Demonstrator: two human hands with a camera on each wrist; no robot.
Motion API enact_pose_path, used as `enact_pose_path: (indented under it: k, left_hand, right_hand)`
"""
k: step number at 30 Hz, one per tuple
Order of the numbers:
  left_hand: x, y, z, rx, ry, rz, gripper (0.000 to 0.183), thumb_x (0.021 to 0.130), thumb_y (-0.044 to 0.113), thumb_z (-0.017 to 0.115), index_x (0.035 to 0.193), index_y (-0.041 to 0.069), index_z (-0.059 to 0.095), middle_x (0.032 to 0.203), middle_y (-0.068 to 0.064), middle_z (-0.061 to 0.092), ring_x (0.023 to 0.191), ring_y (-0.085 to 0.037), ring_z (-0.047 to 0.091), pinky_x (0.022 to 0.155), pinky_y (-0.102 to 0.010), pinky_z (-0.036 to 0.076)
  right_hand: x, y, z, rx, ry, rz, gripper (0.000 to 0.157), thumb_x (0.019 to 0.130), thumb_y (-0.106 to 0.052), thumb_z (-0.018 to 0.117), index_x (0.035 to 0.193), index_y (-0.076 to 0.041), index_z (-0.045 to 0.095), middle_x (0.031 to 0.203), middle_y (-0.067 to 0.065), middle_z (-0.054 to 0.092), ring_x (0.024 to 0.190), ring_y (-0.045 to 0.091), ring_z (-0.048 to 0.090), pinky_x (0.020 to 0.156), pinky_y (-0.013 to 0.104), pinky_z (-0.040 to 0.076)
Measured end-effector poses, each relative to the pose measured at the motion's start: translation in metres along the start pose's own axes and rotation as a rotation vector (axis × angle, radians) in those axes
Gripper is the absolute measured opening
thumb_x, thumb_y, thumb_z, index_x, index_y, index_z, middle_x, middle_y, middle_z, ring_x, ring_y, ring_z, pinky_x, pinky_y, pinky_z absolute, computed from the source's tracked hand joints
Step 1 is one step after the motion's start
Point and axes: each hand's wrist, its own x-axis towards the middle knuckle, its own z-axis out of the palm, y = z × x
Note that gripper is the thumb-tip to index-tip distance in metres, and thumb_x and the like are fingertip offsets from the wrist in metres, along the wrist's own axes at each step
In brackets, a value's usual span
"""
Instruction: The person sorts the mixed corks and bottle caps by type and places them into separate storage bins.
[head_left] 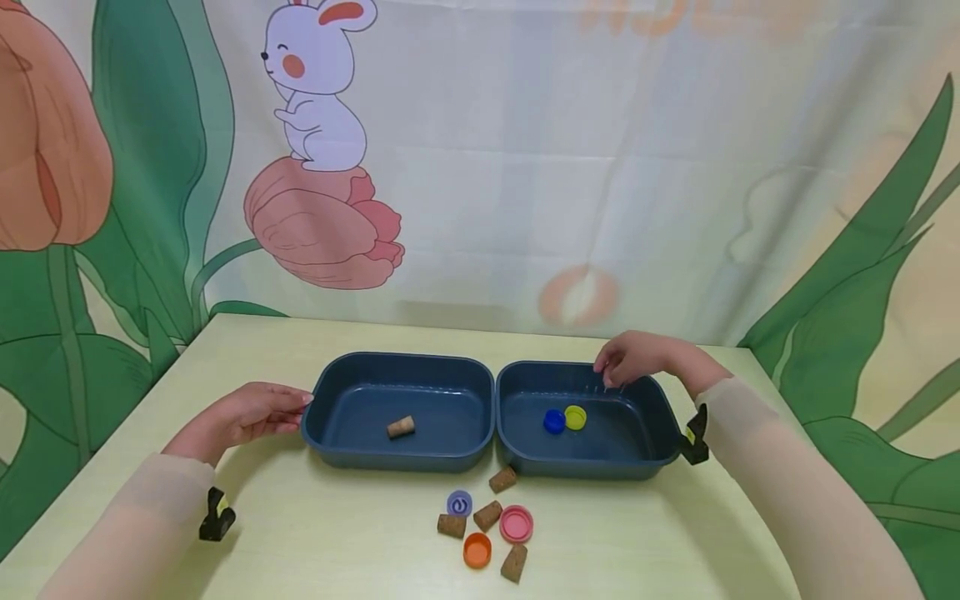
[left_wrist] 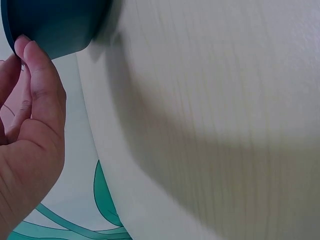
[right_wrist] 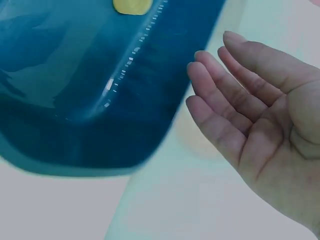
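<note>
Two dark blue trays stand side by side on the table. My left hand (head_left: 258,412) is at the outer end of the left tray (head_left: 397,461), pinching its rim with the fingertips, as the left wrist view shows. A cork (head_left: 401,427) lies inside that tray. Over the far right part of the right tray (head_left: 585,468) hovers my right hand (head_left: 633,357). Its fingers (right_wrist: 220,120) are loosely bent and hold nothing. A blue bottle cap (head_left: 554,422) and a yellow bottle cap (head_left: 575,417) lie together on the right tray's floor.
In front of the trays several corks (head_left: 452,525) lie loose on the pale table (head_left: 300,542). Among them are a purple cap (head_left: 459,503), a pink cap (head_left: 517,524) and an orange cap (head_left: 477,551). A printed curtain (head_left: 480,208) hangs behind the table.
</note>
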Motion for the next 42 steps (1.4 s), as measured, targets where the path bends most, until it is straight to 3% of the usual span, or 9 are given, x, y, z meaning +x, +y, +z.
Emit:
enact_pose_path:
  k: [6, 16, 30, 42]
  left_hand:
    - [0.000, -0.002, -0.001, -0.014, -0.009, 0.002, 0.024, 0.106, 0.017, 0.056, 0.116, 0.002, 0.072, 0.080, 0.008, 0.075, 0.073, -0.004, 0.070, 0.073, -0.018, 0.062]
    - [-0.001, -0.001, 0.000, 0.008, -0.019, 0.017, 0.032, 0.106, 0.017, 0.056, 0.127, -0.006, 0.065, 0.081, 0.009, 0.074, 0.075, -0.003, 0.070, 0.075, -0.018, 0.062]
    - [-0.001, -0.001, -0.001, -0.005, -0.021, 0.016, 0.025, 0.106, 0.017, 0.056, 0.120, 0.000, 0.070, 0.082, 0.008, 0.074, 0.075, -0.004, 0.071, 0.075, -0.019, 0.063]
    - [-0.001, 0.000, 0.001, -0.004, -0.012, 0.016, 0.028, 0.106, 0.016, 0.056, 0.122, -0.002, 0.069, 0.082, 0.008, 0.075, 0.074, -0.004, 0.071, 0.075, -0.019, 0.063]
  right_hand:
    - [-0.023, 0.004, -0.005, 0.012, 0.110, -0.054, 0.034, 0.098, -0.014, 0.065, 0.123, 0.008, 0.063, 0.109, 0.018, 0.073, 0.092, 0.016, 0.066, 0.087, 0.036, 0.059]
    - [-0.056, 0.001, -0.004, 0.072, 0.297, -0.099, 0.028, 0.099, -0.015, 0.066, 0.120, 0.004, 0.067, 0.105, 0.016, 0.075, 0.094, 0.017, 0.068, 0.087, 0.036, 0.059]
    - [-0.097, -0.036, 0.006, 0.104, 0.383, -0.154, 0.021, 0.100, -0.015, 0.065, 0.118, -0.004, 0.069, 0.108, 0.006, 0.075, 0.094, 0.010, 0.067, 0.082, 0.022, 0.057]
    - [-0.117, -0.046, 0.031, 0.135, 0.406, -0.186, 0.022, 0.100, -0.017, 0.067, 0.117, -0.005, 0.070, 0.106, 0.005, 0.075, 0.090, 0.000, 0.067, 0.080, 0.020, 0.059]
